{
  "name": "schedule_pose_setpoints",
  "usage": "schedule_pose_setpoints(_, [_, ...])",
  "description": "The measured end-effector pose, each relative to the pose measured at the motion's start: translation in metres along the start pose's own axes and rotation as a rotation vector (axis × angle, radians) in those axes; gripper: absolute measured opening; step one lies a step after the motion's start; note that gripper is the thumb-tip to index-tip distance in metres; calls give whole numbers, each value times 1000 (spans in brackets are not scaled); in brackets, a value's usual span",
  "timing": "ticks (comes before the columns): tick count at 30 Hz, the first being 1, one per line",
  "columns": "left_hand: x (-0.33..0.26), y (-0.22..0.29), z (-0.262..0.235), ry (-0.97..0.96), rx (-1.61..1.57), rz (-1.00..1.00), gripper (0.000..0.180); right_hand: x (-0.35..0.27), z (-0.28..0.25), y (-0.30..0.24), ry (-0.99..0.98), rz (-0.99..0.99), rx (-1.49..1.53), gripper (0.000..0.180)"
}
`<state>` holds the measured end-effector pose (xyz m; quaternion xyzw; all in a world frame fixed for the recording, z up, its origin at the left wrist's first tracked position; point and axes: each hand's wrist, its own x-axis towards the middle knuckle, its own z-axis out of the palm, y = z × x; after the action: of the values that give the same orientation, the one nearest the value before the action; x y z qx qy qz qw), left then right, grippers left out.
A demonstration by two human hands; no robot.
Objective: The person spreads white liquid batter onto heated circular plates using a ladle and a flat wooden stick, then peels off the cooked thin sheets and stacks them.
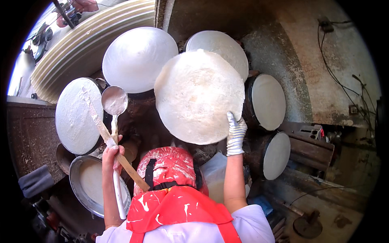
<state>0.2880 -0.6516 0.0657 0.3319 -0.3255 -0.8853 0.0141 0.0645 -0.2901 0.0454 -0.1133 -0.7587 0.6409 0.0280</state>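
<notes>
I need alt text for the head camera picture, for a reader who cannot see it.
Seen from above, a person's gloved right hand lifts a large round white lid, while the bare left hand holds a ladle and a flat wooden stick. Around them stand round steamers with white tops and a basin of pale batter.

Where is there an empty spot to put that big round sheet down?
Not much. The cloth-topped pot at the back, left of the sheet, looks bare; so do the two pots on the right. The pot under the ladle and stick is crowded, and the batter bowl is full.
</notes>
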Motion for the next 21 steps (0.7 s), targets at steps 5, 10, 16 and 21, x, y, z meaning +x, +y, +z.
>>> schedule_pose_setpoints(5, [17, -31, 44, -183, 31, -134, 46, -63, -211, 22, 32, 162, -327, 29])
schedule_pose_setpoints(10, [32, -67, 97, -313, 157, -253, 47, -154, -341, 10, 146, 280, -610, 20])
schedule_pose_setpoints(16, [33, -132, 122, -363, 52, -367, 50, -268, -353, 53, 246, 231, -1148, 25])
schedule_pose_setpoints(21, [46, -183, 140, -531, 90, -508, 51, -368, -309, 182, 191, 282, -1195, 43])
